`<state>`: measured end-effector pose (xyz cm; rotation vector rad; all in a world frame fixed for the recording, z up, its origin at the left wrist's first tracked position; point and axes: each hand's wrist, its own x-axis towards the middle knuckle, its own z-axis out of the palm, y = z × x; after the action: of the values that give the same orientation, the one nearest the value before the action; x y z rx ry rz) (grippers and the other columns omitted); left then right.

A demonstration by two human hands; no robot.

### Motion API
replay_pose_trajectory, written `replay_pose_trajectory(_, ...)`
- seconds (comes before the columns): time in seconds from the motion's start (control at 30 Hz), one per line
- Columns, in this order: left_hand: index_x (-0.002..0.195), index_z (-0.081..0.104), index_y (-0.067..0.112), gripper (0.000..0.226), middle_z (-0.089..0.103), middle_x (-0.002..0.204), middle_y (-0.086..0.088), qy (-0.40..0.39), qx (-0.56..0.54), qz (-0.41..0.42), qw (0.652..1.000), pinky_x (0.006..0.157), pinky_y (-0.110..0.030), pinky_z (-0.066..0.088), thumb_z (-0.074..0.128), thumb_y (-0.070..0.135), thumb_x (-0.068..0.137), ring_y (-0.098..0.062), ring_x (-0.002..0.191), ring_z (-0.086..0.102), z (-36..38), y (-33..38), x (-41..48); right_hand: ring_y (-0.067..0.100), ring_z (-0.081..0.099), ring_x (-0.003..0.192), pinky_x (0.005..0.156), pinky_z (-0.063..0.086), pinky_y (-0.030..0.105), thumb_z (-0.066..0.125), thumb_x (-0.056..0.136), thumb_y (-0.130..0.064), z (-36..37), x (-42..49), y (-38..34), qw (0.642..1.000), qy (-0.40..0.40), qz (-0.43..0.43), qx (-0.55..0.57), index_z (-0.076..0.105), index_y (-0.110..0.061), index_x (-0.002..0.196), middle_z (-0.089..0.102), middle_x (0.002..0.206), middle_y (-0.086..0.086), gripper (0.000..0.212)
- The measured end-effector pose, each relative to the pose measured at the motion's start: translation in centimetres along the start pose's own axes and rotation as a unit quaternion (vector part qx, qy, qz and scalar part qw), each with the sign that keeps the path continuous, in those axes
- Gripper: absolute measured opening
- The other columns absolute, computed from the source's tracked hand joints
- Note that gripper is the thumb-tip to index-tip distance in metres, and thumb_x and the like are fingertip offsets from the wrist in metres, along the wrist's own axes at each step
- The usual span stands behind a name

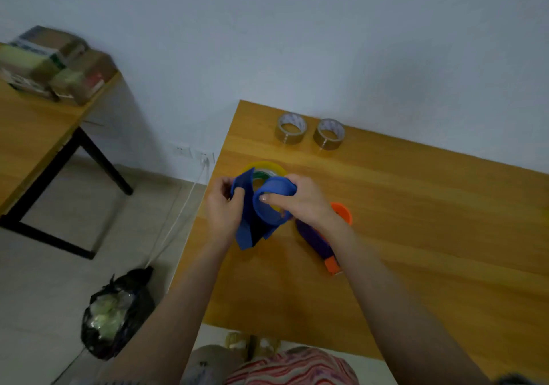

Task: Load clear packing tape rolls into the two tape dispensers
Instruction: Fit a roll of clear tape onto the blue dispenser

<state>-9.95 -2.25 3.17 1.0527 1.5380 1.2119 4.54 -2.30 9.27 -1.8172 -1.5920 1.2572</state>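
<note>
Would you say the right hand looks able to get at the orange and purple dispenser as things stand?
Probably not yet: the right hand and left hand both grip the blue dispenser. The orange and purple dispenser lies uncovered just beneath the right wrist, so once freed, likely yes.

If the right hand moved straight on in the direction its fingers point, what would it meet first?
The right hand grips the blue dispenser, so that comes first; beyond it, probably the left hand; depth is unclear.
</note>
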Motion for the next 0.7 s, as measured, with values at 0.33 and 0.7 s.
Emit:
replay_pose_trajectory(0.33, 0.087, 0.059, 0.012, 0.030, 0.059, 0.088, -0.013, -0.147, -0.106, -0.126, 0.975, 0.069, -0.032, 0.042, 0.044, 0.037, 0.096, -0.026, 0.079, 0.056, 0.3, 0.9, -0.9, 0.022, 0.056, 0.068, 0.070, 0.051, 0.044, 0.075, 0.077, -0.026, -0.6, -0.4, 0.5, 0.982, 0.023, 0.058, 0.181, 0.066, 0.000, 0.095, 0.059, 0.076, 0.009, 0.034)
replay_pose_trajectory(0.7, 0.072, 0.046, 0.013, 0.042, 0.051, 0.071, -0.009, -0.078, -0.057, -0.198, 0.975, 0.059, -0.032, 0.036, 0.039, 0.049, 0.094, -0.020, 0.063, 0.045, 1.3, 0.6, -0.3, 0.016, 0.040, 0.052, 0.050, 0.037, 0.028, 0.064, 0.085, -0.023, 0.7, -0.8, 0.1, 0.902, 0.200, 0.144, 0.355, 0.068, -0.008, 0.069, 0.045, 0.058, 0.002, 0.022)
